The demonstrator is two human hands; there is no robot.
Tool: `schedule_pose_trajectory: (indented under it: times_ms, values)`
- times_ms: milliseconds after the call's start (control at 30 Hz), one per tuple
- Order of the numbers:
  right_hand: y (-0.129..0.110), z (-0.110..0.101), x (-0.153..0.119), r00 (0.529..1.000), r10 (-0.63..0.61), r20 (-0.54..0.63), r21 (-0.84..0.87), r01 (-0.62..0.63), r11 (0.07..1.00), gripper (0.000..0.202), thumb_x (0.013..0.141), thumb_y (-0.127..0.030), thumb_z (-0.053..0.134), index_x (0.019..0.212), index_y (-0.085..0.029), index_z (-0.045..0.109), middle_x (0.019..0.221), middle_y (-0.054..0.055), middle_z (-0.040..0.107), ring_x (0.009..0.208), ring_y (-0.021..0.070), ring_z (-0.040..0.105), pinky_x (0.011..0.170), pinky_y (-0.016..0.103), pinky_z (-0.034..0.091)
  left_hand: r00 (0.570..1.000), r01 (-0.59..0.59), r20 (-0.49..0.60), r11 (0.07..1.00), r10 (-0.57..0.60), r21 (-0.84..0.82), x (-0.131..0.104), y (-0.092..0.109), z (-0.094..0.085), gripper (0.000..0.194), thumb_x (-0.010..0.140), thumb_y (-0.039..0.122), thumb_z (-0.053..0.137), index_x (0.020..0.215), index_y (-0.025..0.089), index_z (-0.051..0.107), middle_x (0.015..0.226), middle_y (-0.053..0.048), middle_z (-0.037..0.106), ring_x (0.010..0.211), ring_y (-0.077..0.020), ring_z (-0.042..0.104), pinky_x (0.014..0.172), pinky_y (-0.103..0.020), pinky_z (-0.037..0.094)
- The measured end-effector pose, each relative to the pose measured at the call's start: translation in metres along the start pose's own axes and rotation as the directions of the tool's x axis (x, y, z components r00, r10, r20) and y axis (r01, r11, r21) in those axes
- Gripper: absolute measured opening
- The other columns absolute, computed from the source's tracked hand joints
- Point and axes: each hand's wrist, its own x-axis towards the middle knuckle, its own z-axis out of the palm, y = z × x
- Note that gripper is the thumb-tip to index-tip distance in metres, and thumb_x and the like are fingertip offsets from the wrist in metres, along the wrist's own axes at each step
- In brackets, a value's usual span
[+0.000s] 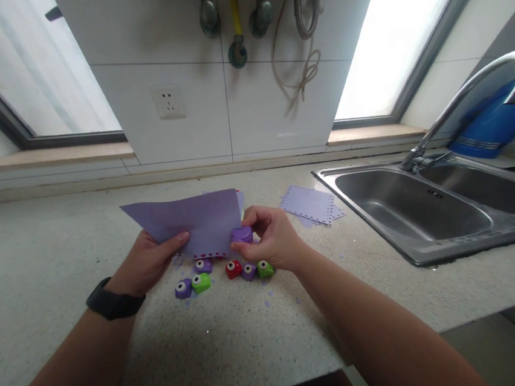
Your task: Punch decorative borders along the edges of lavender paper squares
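Note:
A sheet of purple paper is held up over the counter, with a row of small punched shapes along its lower edge. My left hand grips its lower left part, thumb on the front. Between the thumb and fingers of my right hand is a purple craft punch, at the paper's right edge. Below the paper stand a red punch, purple punches and green punches. Small purple paper bits lie around them.
Punched purple sheets lie stacked behind my right hand. A steel sink with a faucet is at the right, a blue pitcher behind it. More paper shows partly behind the held sheet. The tiled wall has pipes and a socket.

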Motion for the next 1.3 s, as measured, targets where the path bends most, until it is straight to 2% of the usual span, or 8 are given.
schedule_pose_trajectory:
  times_ms: [233, 367, 467, 767, 933, 1067, 1167, 1300]
  values:
    - [0.004, -0.002, 0.003, 1.000, 0.021, -0.010, -0.035, -0.021, 0.999, 0.039, 0.059, -0.032, 0.092, 0.075, -0.022, 0.058, 0.066, -0.005, 0.055, 0.059, 0.0103, 0.045, 0.054, 0.028, 0.034, 1.000, 0.007, -0.011, 1.000, -0.007, 0.005, 0.001, 0.000, 0.000, 0.053, 0.069, 0.030, 0.095, 0.117, 0.019, 0.078, 0.120, -0.010, 0.080, 0.108, -0.0300, 0.076, 0.102, -0.043, 0.059]
    - [0.004, -0.007, 0.009, 0.996, 0.088, 0.031, 0.024, -0.089, 0.996, 0.043, 0.057, -0.031, 0.095, 0.078, -0.021, 0.059, 0.067, -0.005, 0.059, 0.060, 0.0103, 0.050, 0.057, 0.028, 0.040, 0.999, 0.038, -0.012, 0.999, -0.038, 0.024, 0.001, -0.002, -0.002, 0.056, 0.067, 0.033, 0.096, 0.118, 0.017, 0.078, 0.118, -0.012, 0.080, 0.104, -0.0311, 0.077, 0.098, -0.044, 0.061]
    - [0.006, -0.014, 0.014, 0.988, 0.145, 0.049, 0.072, -0.148, 0.986, 0.040, 0.062, -0.034, 0.094, 0.083, -0.019, 0.063, 0.070, -0.003, 0.064, 0.063, 0.0118, 0.056, 0.061, 0.029, 0.045, 0.998, 0.060, -0.025, 0.997, -0.059, 0.039, 0.005, -0.005, -0.005, 0.058, 0.066, 0.034, 0.096, 0.117, 0.015, 0.078, 0.116, -0.013, 0.081, 0.100, -0.0311, 0.078, 0.095, -0.045, 0.062]
    - [0.028, -0.034, 0.028, 0.979, 0.154, -0.131, 0.092, -0.143, 0.985, 0.033, 0.078, -0.048, 0.082, 0.078, -0.019, 0.067, 0.072, 0.001, 0.067, 0.060, 0.0132, 0.058, 0.064, 0.032, 0.048, 0.995, 0.056, -0.080, 0.996, -0.051, 0.063, 0.013, -0.009, -0.008, 0.058, 0.063, 0.039, 0.097, 0.112, 0.015, 0.078, 0.113, -0.013, 0.081, 0.097, -0.0307, 0.078, 0.092, -0.044, 0.063]
    - [0.031, -0.037, 0.030, 0.969, 0.145, -0.199, -0.142, -0.175, 0.974, 0.028, 0.083, -0.047, 0.075, 0.081, -0.019, 0.071, 0.075, 0.003, 0.069, 0.065, 0.0156, 0.057, 0.065, 0.033, 0.046, 0.995, 0.054, -0.090, 0.998, -0.050, 0.040, 0.015, -0.011, -0.009, 0.057, 0.065, 0.036, 0.097, 0.114, 0.015, 0.077, 0.114, -0.012, 0.081, 0.098, -0.0292, 0.078, 0.092, -0.042, 0.062]
    - [0.029, -0.037, 0.028, 0.981, 0.123, -0.153, -0.342, -0.169, 0.924, 0.026, 0.086, -0.044, 0.073, 0.087, -0.018, 0.077, 0.085, 0.006, 0.075, 0.076, 0.0189, 0.062, 0.073, 0.034, 0.046, 0.994, 0.046, -0.103, 0.999, -0.044, 0.021, 0.017, -0.012, -0.009, 0.054, 0.066, 0.032, 0.097, 0.113, 0.015, 0.077, 0.115, -0.011, 0.081, 0.097, -0.0259, 0.078, 0.094, -0.039, 0.061]
    - [0.027, -0.035, 0.026, 0.972, 0.182, -0.149, -0.448, -0.230, 0.864, 0.027, 0.085, -0.045, 0.073, 0.087, -0.018, 0.079, 0.075, 0.004, 0.072, 0.068, 0.0187, 0.060, 0.066, 0.033, 0.042, 0.993, 0.036, -0.114, 0.999, -0.034, 0.014, 0.018, -0.012, -0.011, 0.056, 0.063, 0.031, 0.098, 0.112, 0.015, 0.077, 0.114, -0.011, 0.081, 0.096, -0.0261, 0.078, 0.094, -0.039, 0.060]
    - [0.024, -0.032, 0.024, 0.942, 0.288, -0.172, -0.522, -0.335, 0.784, 0.029, 0.084, -0.046, 0.072, 0.083, -0.017, 0.077, 0.054, -0.001, 0.059, 0.050, 0.0156, 0.050, 0.055, 0.031, 0.035, 0.997, 0.051, -0.066, 0.999, -0.050, 0.013, 0.019, -0.012, -0.015, 0.051, 0.063, 0.030, 0.098, 0.108, 0.016, 0.077, 0.107, -0.010, 0.082, 0.089, -0.0254, 0.078, 0.089, -0.040, 0.062]
